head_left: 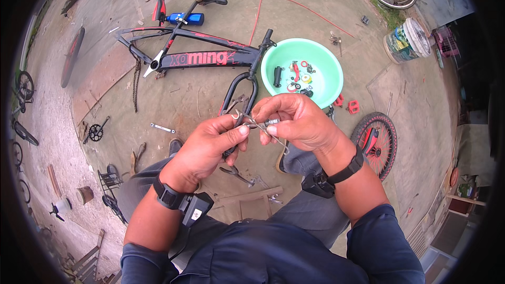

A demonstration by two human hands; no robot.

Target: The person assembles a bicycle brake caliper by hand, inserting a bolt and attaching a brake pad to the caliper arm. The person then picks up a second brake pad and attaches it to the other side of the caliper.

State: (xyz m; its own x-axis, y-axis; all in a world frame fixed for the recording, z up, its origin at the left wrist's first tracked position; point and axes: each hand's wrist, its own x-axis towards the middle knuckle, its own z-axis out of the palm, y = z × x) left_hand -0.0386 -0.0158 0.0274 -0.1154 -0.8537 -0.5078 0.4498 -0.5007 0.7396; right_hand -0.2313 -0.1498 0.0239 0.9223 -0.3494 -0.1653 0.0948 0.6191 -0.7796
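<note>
Over the ground between my knees, my left hand (213,144) and my right hand (295,125) meet on a small metal bicycle part with a thin bent wire (254,122). Its exact kind is partly hidden by my fingers. The left thumb and fingers pinch one end, where a dark piece also shows below the hand. A short silvery cylinder (272,121) sits between my right thumb and fingers, and the wire trails down below that hand. Just beyond lies a black and red bicycle frame (244,55) with its fork (230,97) pointing toward me.
A mint green basin (339,76) of small bicycle parts stands beyond my right hand. Farther right are red pedals (353,107), a wheel (393,144) and a white bucket (395,47). A wrench (162,128) and crankset (96,132) lie left; a blue bottle (193,19) lies behind the frame.
</note>
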